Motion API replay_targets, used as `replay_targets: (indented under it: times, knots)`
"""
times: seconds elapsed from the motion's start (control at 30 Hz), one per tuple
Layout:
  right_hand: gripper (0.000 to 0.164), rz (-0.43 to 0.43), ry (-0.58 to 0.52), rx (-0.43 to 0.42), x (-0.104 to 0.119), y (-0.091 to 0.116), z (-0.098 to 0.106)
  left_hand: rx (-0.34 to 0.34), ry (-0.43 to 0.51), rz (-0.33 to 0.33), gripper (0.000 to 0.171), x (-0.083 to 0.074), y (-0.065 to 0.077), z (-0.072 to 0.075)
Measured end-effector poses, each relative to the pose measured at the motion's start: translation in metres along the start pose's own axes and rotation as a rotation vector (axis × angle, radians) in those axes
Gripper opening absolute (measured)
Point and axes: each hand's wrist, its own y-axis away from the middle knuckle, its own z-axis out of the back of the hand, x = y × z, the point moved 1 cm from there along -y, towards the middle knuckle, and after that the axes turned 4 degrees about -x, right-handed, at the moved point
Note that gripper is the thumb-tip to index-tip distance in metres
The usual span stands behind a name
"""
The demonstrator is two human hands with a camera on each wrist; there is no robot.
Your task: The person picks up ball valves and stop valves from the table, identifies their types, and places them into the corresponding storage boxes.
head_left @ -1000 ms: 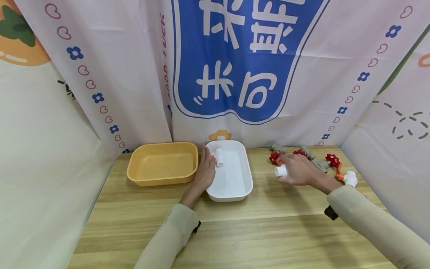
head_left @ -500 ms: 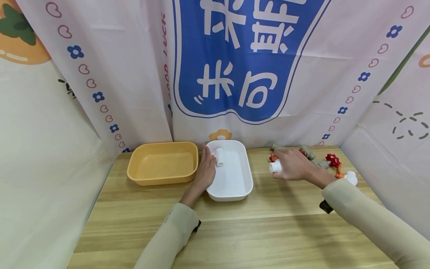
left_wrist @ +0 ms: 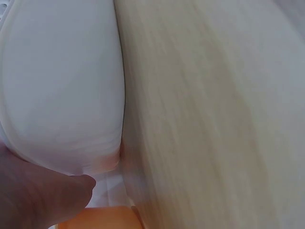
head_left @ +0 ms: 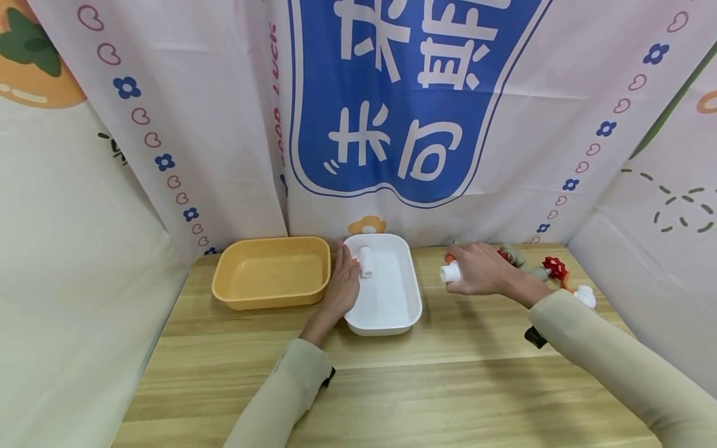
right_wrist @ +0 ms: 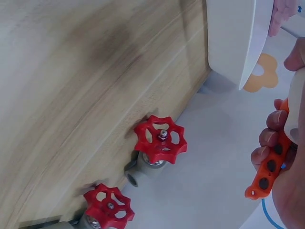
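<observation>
My left hand (head_left: 343, 283) grips the left rim of the white tray (head_left: 386, 325), its thumb on the inner side and its other fingers partly hidden. Inside that tray lies a white valve (head_left: 366, 261) with a bit of orange showing. To the right, above the table, my right hand (head_left: 478, 270) holds another white plastic ball valve (head_left: 450, 272). Its orange lever (right_wrist: 267, 176) sticks out past my curled fingers in the right wrist view. In the left wrist view, a fingertip (left_wrist: 71, 195) touches the tray's wall (left_wrist: 66, 95).
A yellow tray (head_left: 271, 305) stands left of the white one. At the right back lie several grey valves with red handwheels (head_left: 554, 267), and a white valve (head_left: 585, 296) with an orange lever. A printed curtain (head_left: 235, 155) hangs behind the wooden table (head_left: 381, 386).
My right hand has lifted the white ball valve slightly and carried it left, towards the white tray. My left hand and both trays have stayed in place.
</observation>
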Motion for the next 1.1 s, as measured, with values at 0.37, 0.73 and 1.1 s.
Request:
replay_targets:
  times: [0.37,0.73,1.1]
  knots:
    - [0.046,0.073,-0.011,-0.041,0.006,-0.016,-0.002,0.007,0.0,0.019,0.067,0.0,0.0,0.001]
    - [0.051,0.104,-0.048,-0.054,0.011,-0.027,-0.006,0.006,-0.004,0.024,0.067,-0.001,0.0,0.001]
    - [0.058,0.117,-0.028,-0.022,0.018,-0.039,-0.008,0.013,-0.003,0.039,0.067,-0.002,0.001,0.001]
